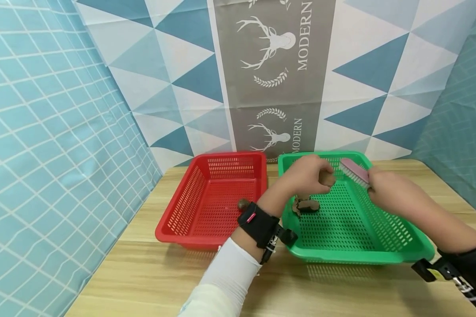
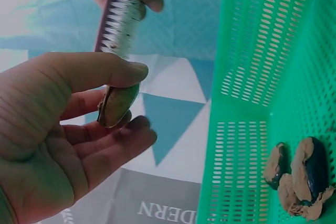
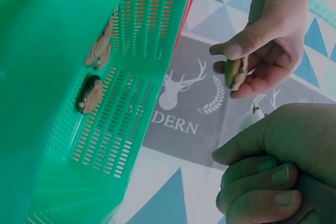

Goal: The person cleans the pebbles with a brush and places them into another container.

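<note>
Above the green basket (image 1: 381,256), my left hand (image 1: 307,174) pinches a small brownish shell-like piece (image 2: 119,104) between thumb and fingers. My right hand (image 1: 390,191) grips a pink brush (image 1: 355,171) with white bristles, which point toward the left hand. In the left wrist view the bristles (image 2: 119,24) appear just beyond the left thumb; whether they touch the piece I cannot tell. Dark pieces coated in brown mud (image 2: 310,169) lie in the green basket, at its left side in the head view.
A red basket (image 1: 178,239) stands left of the green one, with one small brown piece (image 1: 243,204) inside near its right wall. Both baskets are on a wooden table (image 1: 143,273). Patterned cloth (image 1: 277,94) hangs behind them, and blue checked cloth (image 1: 43,132) is at the left.
</note>
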Demonstrator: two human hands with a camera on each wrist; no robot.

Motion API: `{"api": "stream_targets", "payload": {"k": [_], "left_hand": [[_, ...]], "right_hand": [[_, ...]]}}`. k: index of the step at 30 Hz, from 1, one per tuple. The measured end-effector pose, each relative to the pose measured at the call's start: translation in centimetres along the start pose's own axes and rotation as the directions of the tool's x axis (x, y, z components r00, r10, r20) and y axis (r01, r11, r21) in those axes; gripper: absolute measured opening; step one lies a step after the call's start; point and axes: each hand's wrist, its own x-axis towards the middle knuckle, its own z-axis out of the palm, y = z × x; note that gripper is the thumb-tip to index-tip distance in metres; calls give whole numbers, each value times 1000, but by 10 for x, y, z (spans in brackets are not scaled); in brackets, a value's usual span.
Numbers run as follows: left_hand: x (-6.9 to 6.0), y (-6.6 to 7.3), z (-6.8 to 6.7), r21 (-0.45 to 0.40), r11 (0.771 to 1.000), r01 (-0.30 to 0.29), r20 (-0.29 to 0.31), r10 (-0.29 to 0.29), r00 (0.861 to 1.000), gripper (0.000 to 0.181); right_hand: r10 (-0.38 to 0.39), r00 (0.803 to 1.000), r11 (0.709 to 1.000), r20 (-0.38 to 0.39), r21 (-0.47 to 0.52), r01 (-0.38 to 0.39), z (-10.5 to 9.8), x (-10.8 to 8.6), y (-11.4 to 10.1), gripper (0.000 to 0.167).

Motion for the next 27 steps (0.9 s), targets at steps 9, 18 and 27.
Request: {"api": "stream_targets", "payload": {"k": [9,18,27], "left_hand": [[-31,0,-6,-91,995,-41,-127,29,991,44],[-48,-2,-9,-380,923,-57,-166,-7,986,54],[-43,-4,-6,-638,770,17,-130,-129,983,47]], "right_hand": [[-40,999,999,-37,-18,39,1,-7,-10,13],[-50,997,999,-61,-19,49,-4,-14,-21,10],[-80,994,997,-75,-18,79,-10,-16,-37,11]]}}
